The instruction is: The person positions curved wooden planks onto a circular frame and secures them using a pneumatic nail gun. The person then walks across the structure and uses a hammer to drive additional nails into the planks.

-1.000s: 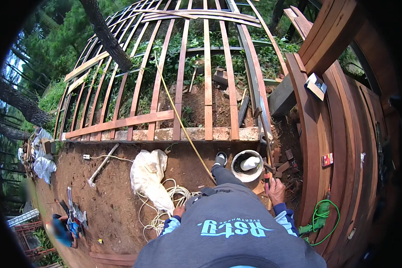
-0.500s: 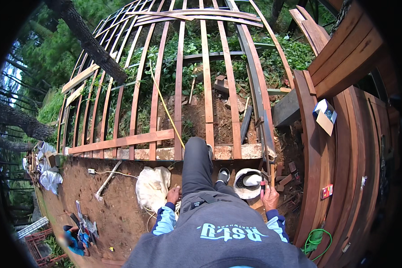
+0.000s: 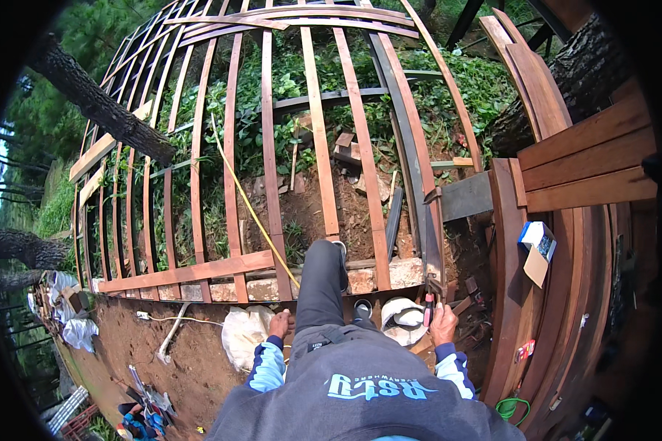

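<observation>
1. We look down on a wide frame of long reddish wooden slats. Their long axes run away from us and fan out over a green, weedy slope, and a cross board ties their near ends together.
2. To our right, stacked curved planks bend along the edge of the view, with a small blue and white box lying on them.
3. A dark tree trunk slants across the upper left.
4. Our leg in dark trousers stretches forward, the foot set on a slat just above the cross board.
5. A yellow cord runs on a slant from upper left down to that leg.
6. A white sack lies on the bare soil beside our left hand, which rests open against the thigh and holds nothing.
7. A white bucket-like container sits between the leg and our right hand.
8. That hand is clenched around a red-handled tool, low at centre right; its long axis stands nearly upright, the working end pointing away from us toward a dark metal beam directly ahead of it.
</observation>
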`<action>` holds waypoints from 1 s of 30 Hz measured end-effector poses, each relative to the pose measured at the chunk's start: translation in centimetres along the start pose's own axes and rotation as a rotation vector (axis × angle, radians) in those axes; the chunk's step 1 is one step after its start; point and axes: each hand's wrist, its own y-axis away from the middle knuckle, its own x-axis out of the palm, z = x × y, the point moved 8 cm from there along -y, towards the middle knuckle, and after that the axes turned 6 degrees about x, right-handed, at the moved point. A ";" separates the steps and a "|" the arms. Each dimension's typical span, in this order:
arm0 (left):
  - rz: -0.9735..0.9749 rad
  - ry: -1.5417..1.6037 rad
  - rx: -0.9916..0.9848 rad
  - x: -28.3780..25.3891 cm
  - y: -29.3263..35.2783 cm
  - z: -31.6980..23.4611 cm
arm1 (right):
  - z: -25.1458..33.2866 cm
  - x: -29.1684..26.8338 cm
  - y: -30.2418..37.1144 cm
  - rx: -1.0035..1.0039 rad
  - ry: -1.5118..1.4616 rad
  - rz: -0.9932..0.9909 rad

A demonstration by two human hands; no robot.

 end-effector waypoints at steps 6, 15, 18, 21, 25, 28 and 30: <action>-0.018 -0.050 0.030 -5.7 -0.4 -11.8 | 12.4 -2.2 -5.2 -0.091 -0.071 -0.042; -0.064 -0.117 0.202 -8.7 -4.2 -34.3 | 22.2 -5.9 -12.2 -0.150 -0.075 -0.089; -0.016 -0.147 0.323 -6.0 -6.5 -42.7 | 23.9 -5.6 -16.2 -0.103 -0.045 -0.076; -0.056 -0.001 0.377 -4.0 -7.9 -48.4 | 25.9 -5.3 -21.3 -0.063 -0.104 -0.060; 0.013 0.041 0.165 -1.1 -8.6 -50.0 | 29.7 -5.2 -28.0 -0.091 -0.031 -0.040; -0.037 0.046 0.078 0.3 -8.1 -49.9 | 33.5 -5.3 -33.1 -0.173 -0.070 -0.029; -0.069 0.083 -0.003 1.4 -7.6 -49.5 | 36.0 -4.9 -36.6 -0.199 -0.047 -0.018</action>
